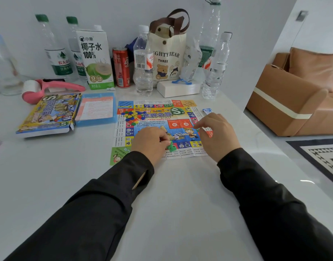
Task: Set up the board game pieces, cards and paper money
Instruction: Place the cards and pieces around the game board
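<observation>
Paper board (pixel 156 103) lies unfolded and creased on the table. Left hand (pixel 150 142) is at the board's near edge, fingers curled round small green pieces (pixel 170 146). Right hand (pixel 216 134) is over the board's right side, above a red-and-white card (pixel 209 133); cannot tell whether the fingers pinch it. Pile of coloured pieces (pixel 132 116) sits at the board's far-left corner, die (pixel 176 137) near its centre.

Risk: the board is thin, so a dragging sleeve or wrist could shift it, scattering the pile and rolling the die.
</observation>
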### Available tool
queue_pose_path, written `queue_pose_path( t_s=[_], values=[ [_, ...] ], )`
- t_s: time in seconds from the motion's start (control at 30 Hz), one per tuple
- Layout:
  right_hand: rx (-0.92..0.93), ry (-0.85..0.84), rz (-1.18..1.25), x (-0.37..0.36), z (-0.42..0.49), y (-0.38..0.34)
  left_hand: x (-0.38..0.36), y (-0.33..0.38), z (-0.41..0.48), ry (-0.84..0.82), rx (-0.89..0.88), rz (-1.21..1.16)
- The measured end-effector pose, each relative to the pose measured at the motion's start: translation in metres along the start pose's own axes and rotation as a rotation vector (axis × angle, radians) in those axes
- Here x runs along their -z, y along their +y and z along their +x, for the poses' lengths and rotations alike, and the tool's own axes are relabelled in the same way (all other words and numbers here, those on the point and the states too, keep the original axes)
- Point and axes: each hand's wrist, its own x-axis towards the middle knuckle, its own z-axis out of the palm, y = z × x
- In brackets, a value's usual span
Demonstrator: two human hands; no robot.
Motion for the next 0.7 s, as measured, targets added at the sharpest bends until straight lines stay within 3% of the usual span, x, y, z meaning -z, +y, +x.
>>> queue_pose_path(
  t_s=[0.27, 0.7],
  values=[
    [0.093, -0.222, 0.013, -0.003, -0.006, -0.010, 0.004, 0.004, -0.001, 0.023, 0.058, -0.239],
    [0.117, -0.203, 0.099, -0.007, -0.012, -0.023, 0.006, 0.004, -0.002, -0.047, 0.041, -0.336]
  ],
)
